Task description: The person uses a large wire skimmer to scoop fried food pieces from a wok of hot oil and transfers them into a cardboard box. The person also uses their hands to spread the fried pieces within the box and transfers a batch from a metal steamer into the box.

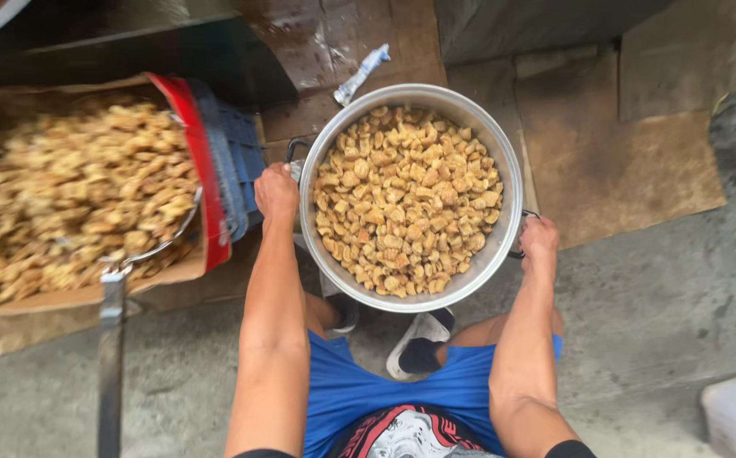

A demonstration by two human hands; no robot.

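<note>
Both hands grip the handles of a big metal pot (503, 170): the left hand (276, 193) is clenched on the near-side handle, the right hand (539, 239) on the opposite one. The pot sits over the concrete floor (665, 305), full of golden fried pieces (406, 199). Just to its left a cardboard box (190, 127) holds more, with a long-handled strainer (113, 322) resting in it.

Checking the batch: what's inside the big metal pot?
The pot, gripped by the left hand and right hand, is heaped with golden fried pieces. Lower layers and the pot's bottom are covered.
</note>
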